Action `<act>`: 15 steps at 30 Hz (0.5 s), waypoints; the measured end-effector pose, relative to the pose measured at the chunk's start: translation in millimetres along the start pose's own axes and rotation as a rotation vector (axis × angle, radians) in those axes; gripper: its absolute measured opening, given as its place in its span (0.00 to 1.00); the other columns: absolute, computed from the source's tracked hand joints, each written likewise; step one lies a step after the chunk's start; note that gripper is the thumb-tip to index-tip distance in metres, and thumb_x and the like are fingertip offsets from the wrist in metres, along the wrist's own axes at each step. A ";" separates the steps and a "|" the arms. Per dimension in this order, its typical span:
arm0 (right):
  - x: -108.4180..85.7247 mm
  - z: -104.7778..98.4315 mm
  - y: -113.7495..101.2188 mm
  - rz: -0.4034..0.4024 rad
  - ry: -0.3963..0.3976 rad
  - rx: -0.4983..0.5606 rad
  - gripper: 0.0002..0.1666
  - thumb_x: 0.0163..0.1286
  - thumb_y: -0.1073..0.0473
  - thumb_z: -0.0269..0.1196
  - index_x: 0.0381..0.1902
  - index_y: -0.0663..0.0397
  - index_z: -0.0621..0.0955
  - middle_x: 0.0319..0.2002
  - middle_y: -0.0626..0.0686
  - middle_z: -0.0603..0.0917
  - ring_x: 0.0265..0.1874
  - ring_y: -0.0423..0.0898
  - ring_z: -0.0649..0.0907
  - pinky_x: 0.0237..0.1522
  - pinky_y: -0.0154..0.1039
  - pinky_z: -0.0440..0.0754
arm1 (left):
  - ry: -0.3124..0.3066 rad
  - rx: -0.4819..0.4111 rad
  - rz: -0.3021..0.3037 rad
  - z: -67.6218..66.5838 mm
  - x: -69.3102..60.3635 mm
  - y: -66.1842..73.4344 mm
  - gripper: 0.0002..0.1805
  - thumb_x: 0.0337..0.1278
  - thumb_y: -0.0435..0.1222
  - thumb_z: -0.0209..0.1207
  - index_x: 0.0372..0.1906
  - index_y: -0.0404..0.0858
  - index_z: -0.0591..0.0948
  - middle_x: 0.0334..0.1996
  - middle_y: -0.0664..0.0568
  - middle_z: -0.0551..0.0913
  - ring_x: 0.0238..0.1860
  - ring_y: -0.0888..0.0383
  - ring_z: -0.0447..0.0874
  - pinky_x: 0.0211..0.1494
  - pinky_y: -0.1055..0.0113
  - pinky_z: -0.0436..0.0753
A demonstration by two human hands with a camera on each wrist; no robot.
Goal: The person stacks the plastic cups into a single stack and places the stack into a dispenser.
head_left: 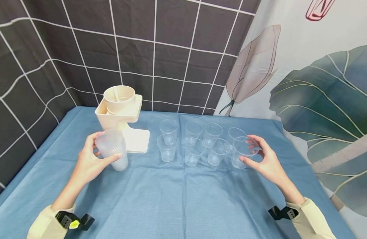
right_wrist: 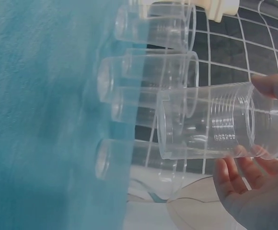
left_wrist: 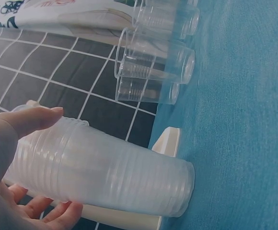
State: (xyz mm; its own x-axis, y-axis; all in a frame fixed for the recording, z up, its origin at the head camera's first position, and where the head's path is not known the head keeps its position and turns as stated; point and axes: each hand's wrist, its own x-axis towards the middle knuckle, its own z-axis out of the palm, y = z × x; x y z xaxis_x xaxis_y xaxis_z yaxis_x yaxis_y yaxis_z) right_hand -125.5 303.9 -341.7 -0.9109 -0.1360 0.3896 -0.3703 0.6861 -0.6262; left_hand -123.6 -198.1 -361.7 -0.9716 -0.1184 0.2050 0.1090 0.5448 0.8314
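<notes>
In the head view, the left hand [head_left: 92,161] is curled round a stack of nested plastic cups [head_left: 112,151], thumb on one side, fingers on the other. Just beyond that hand, a cream-coloured holder [head_left: 119,116] stands on the blue-covered desk [head_left: 159,199]. The right hand [head_left: 267,162] pinches a single clear cup [head_left: 241,147] near its rim. To the right hand's left, between it and the left hand, seven clear cups [head_left: 193,154] stand upright in two rows.

In the left wrist view, the stack stretches away from the left hand, rims towards its palm; whether the base touches the desk, I cannot tell. Some standing cups show past the thumb.

In the right wrist view, the single cup sits between thumb and fingertips, its base raised off the desk, standing cups just beyond the hand.
</notes>
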 end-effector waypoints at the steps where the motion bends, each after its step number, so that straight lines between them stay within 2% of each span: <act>1: 1.0 0.0 -0.6 -0.001 0.002 0.001 0.43 0.53 0.67 0.72 0.67 0.53 0.67 0.53 0.53 0.76 0.47 0.29 0.74 0.45 0.19 0.70 | 0.000 0.000 0.000 -0.1 -0.2 0.0 0.49 0.45 0.40 0.72 0.69 0.34 0.57 0.61 0.34 0.66 0.59 0.40 0.66 0.60 0.35 0.70; 4: 3.7 0.3 -2.5 -0.010 0.006 0.007 0.43 0.53 0.67 0.72 0.66 0.53 0.68 0.52 0.51 0.76 0.47 0.31 0.74 0.46 0.20 0.71 | 0.001 -0.001 0.002 -0.4 -0.6 0.2 0.49 0.45 0.40 0.72 0.69 0.34 0.57 0.61 0.34 0.66 0.59 0.40 0.67 0.60 0.35 0.70; 7: 5.9 0.7 -4.7 -0.019 0.010 0.016 0.43 0.53 0.68 0.72 0.66 0.53 0.68 0.52 0.54 0.76 0.46 0.34 0.75 0.46 0.20 0.71 | -0.001 -0.002 0.003 -0.5 -1.0 0.3 0.49 0.45 0.40 0.72 0.69 0.34 0.57 0.60 0.34 0.67 0.58 0.40 0.67 0.60 0.36 0.70; 10: 7.9 1.0 -6.9 -0.023 0.007 0.020 0.43 0.54 0.68 0.71 0.66 0.52 0.68 0.53 0.58 0.75 0.45 0.33 0.75 0.46 0.20 0.70 | -0.001 0.000 0.002 -0.3 -1.1 0.0 0.49 0.45 0.40 0.72 0.69 0.34 0.56 0.61 0.34 0.66 0.58 0.40 0.66 0.60 0.36 0.70; 15: 11.2 1.8 -11.1 -0.026 0.006 0.022 0.43 0.54 0.67 0.71 0.67 0.53 0.68 0.54 0.56 0.76 0.45 0.29 0.74 0.46 0.20 0.70 | -0.003 0.001 0.000 0.1 -0.5 -0.7 0.49 0.45 0.40 0.72 0.69 0.34 0.56 0.61 0.34 0.66 0.59 0.39 0.66 0.60 0.35 0.70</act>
State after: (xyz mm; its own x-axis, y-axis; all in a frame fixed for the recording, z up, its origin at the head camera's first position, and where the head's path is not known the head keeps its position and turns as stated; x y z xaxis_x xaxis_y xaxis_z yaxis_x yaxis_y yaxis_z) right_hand -131.9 293.6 -331.5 -0.8999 -0.1493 0.4098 -0.3978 0.6663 -0.6307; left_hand -123.3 -198.3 -362.5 -0.9721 -0.1159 0.2040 0.1093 0.5455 0.8309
